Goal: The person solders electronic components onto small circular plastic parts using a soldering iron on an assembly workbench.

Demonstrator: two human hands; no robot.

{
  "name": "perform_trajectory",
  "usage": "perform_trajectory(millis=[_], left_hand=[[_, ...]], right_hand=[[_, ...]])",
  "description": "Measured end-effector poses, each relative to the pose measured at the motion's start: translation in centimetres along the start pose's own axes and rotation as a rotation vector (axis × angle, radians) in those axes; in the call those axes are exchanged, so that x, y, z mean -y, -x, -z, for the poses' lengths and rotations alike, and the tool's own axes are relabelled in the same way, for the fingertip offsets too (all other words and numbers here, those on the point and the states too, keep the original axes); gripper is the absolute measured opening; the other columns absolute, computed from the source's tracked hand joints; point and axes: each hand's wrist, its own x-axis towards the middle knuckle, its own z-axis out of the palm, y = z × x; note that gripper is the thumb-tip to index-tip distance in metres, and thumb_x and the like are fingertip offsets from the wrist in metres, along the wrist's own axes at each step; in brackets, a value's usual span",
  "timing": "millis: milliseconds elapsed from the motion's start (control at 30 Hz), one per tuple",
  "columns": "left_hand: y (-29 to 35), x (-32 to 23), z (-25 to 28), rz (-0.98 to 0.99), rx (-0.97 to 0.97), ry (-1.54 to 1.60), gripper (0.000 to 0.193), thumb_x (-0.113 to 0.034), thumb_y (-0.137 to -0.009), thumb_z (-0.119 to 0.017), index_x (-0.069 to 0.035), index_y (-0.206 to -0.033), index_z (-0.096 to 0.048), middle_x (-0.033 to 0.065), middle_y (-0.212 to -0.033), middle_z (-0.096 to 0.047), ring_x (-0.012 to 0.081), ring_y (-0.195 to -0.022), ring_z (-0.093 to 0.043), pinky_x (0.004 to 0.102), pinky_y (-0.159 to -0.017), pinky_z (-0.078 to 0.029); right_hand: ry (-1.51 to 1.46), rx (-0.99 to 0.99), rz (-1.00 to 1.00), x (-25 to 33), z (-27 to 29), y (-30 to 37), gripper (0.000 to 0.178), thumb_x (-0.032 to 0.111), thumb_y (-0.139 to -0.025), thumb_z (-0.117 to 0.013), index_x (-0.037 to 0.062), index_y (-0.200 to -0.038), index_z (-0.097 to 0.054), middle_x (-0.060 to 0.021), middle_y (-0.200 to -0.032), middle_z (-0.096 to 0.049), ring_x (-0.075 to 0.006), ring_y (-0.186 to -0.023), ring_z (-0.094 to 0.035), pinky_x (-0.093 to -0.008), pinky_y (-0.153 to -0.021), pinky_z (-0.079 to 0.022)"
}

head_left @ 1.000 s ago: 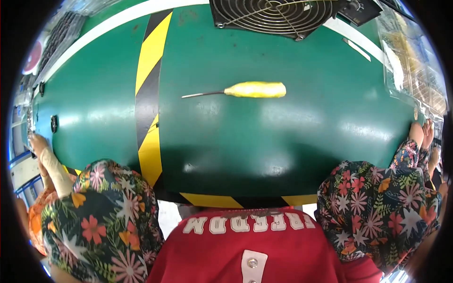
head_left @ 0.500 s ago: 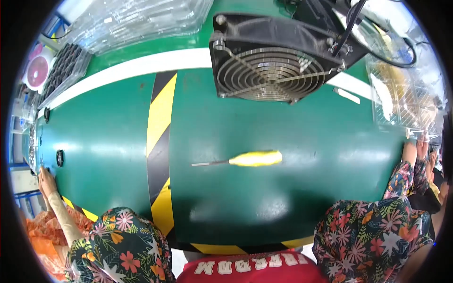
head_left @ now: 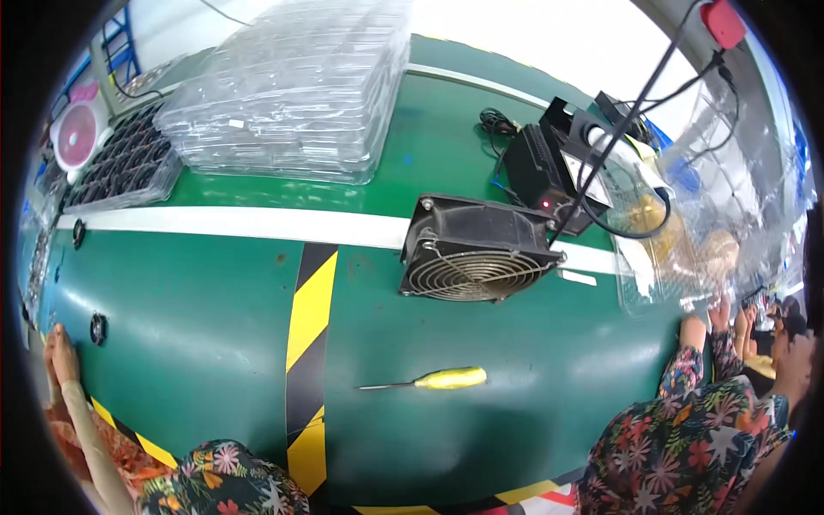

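Neither of my hands shows. Only my flower-patterned sleeves come in, the left sleeve [head_left: 227,481] at the lower left and the right sleeve [head_left: 661,455] at the lower right. Between them, a screwdriver [head_left: 451,378] with a yellow handle lies on the green table mat [head_left: 515,343], its thin shaft toward the left. Beyond it stands a black fan [head_left: 481,275] with a round wire guard. Behind the fan is a black box-shaped device [head_left: 536,167] with a small red light and cables.
Stacked clear plastic trays [head_left: 283,129] stand at the far left, beside a tray of dark parts [head_left: 129,163]. Two small black parts lie left of a striped tape [head_left: 309,318]. A co-worker's hand [head_left: 62,356] is at the left; another's hand [head_left: 692,331] is near clear packaging [head_left: 652,257].
The view has tilted up and away from me. The fan and screwdriver appear lower, and more of the table's far side shows. The screwdriver still lies in place.
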Motion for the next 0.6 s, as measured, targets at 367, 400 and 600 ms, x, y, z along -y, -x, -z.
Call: perform_trajectory(millis=[367,400,600], left_hand=[[-6.3,9.7,-11.0,-0.382,-0.093,0.230,0.034,-0.015,-0.088,-0.037,0.002,-0.118,-0.043,0.0115,-0.121,-0.046,0.0221,-0.118,-0.039,0.0316,-0.098,-0.030],[-6.8,10.0,-12.3,-0.414,-0.106,0.248,0.034,-0.015,-0.088,-0.037,0.002,-0.118,-0.043,0.0117,-0.121,-0.046,0.0222,-0.118,-0.039,0.0318,-0.097,-0.030],[-10.7,9.4,-21.1,-0.747,-0.180,0.293,0.035,-0.016,-0.087,-0.039,0.002,-0.117,-0.042,0.0126,-0.123,-0.044,0.0230,-0.119,-0.038,0.0331,-0.097,-0.030]], right_hand=[[0.223,0.163,0.166,2.8,-0.6,-1.2,0.020,0.005,-0.082,-0.042,0.0049,-0.095,-0.057,-0.0063,-0.094,-0.053,-0.0185,-0.089,-0.047,-0.0295,-0.077,-0.036],[0.241,0.176,0.179,3.1,-0.8,-1.4,0.020,0.005,-0.082,-0.042,0.0049,-0.095,-0.057,-0.0063,-0.095,-0.053,-0.0185,-0.090,-0.047,-0.0295,-0.077,-0.036],[0.224,0.229,0.358,4.1,-2.0,-2.1,0.021,0.005,-0.082,-0.042,0.0049,-0.096,-0.057,-0.0066,-0.096,-0.054,-0.0185,-0.091,-0.048,-0.0295,-0.079,-0.036]])
